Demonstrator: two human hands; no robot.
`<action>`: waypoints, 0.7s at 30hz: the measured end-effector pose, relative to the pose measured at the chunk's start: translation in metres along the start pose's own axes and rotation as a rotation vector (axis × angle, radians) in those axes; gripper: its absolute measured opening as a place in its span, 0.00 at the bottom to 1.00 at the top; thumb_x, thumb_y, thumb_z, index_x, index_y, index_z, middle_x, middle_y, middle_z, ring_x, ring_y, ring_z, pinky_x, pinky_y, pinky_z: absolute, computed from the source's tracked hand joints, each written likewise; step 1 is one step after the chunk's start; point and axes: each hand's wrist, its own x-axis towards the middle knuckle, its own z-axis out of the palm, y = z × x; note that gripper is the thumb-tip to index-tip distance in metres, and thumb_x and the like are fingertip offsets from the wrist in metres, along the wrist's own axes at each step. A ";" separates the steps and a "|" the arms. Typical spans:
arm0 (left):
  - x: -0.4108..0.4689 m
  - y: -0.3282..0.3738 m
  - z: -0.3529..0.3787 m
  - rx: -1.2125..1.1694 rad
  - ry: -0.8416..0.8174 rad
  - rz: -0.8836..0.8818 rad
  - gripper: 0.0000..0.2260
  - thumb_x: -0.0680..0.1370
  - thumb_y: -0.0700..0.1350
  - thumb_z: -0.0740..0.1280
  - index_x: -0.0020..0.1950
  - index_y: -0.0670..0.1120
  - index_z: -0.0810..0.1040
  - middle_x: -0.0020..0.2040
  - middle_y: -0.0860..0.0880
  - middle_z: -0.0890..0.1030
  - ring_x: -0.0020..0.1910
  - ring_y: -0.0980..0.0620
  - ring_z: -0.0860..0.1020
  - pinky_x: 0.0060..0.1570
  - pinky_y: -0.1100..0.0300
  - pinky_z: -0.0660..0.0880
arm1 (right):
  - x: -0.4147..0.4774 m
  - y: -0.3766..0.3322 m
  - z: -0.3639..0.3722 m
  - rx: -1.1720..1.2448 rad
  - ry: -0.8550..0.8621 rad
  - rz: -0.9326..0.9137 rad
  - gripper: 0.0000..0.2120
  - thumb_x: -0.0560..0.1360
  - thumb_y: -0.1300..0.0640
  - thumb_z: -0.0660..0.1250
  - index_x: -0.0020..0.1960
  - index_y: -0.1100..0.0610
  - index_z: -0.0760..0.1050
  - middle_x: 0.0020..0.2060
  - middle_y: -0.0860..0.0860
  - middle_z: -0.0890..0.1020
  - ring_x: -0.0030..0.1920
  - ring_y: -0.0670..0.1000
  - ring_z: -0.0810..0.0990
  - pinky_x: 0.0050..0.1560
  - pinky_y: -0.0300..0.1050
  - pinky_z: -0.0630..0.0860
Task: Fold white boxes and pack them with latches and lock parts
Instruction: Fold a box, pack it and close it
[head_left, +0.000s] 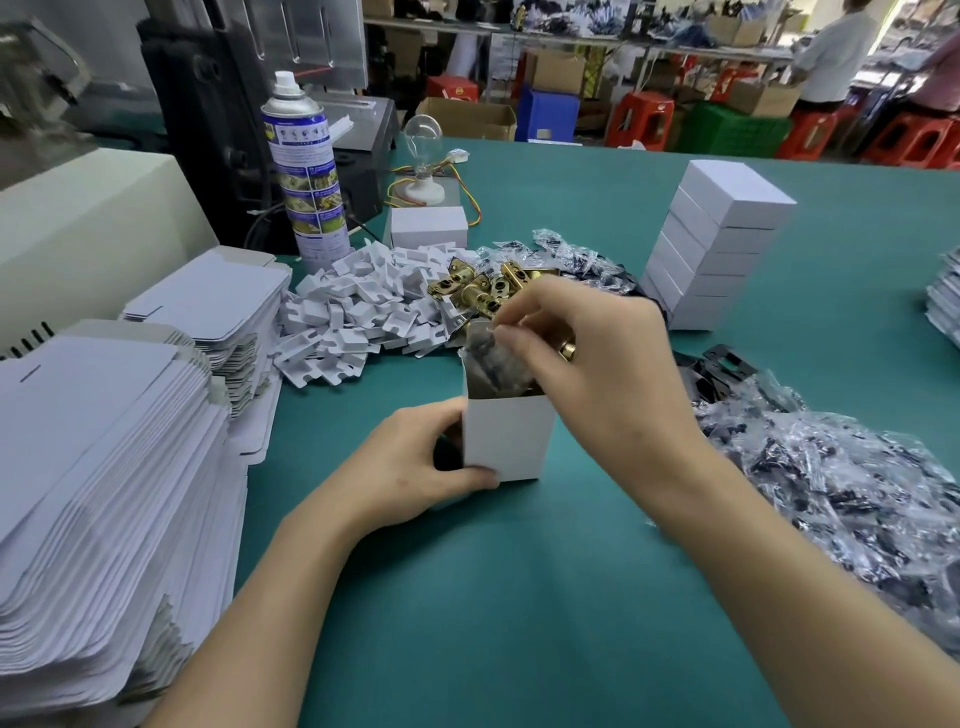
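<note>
- In the middle of the green desk we see one white box that stands upright, with its mouth open to the top.
- The left grip, a bare hand, grasps this box from its left side. The thumb lies at the lower front corner and the fingers are curled against the left wall.
- The right grip is over the mouth of the box. Its fingertips pinch a small clear bag with dark parts inside, and the bag is already partly in the box.
- Under the right grip a brass piece shows; we cannot tell whether the grip holds it.
- Just behind the box lies a pile of brass latches, and to the left of it a heap of white card inserts.
- At the left edge we see stacks of flat box blanks, not yet folded.
- Behind and to the right, well apart from the open box, a stack of closed white boxes stands on the desk.
- On the right lies a big heap of clear bags with dark parts, with some black plates beside it.
- A spray can stands upright behind the inserts.
</note>
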 end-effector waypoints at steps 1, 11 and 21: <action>0.000 0.000 0.000 -0.003 -0.001 0.004 0.22 0.71 0.54 0.77 0.63 0.67 0.78 0.54 0.58 0.86 0.50 0.58 0.83 0.48 0.62 0.79 | -0.002 0.001 0.002 -0.014 -0.013 -0.005 0.02 0.77 0.57 0.74 0.48 0.51 0.82 0.37 0.43 0.84 0.39 0.47 0.81 0.45 0.50 0.78; 0.001 0.002 0.001 -0.014 0.010 -0.003 0.17 0.70 0.55 0.77 0.56 0.68 0.79 0.50 0.58 0.85 0.47 0.58 0.83 0.46 0.61 0.79 | -0.010 -0.001 0.006 -0.293 -0.330 -0.067 0.13 0.82 0.56 0.64 0.58 0.44 0.84 0.44 0.46 0.80 0.53 0.49 0.76 0.51 0.51 0.75; 0.001 0.011 0.001 0.024 0.273 0.159 0.22 0.72 0.58 0.77 0.64 0.62 0.76 0.52 0.60 0.83 0.48 0.62 0.80 0.44 0.67 0.75 | -0.023 0.037 -0.013 0.264 0.201 0.174 0.02 0.80 0.59 0.71 0.50 0.52 0.81 0.43 0.47 0.84 0.44 0.49 0.82 0.45 0.53 0.79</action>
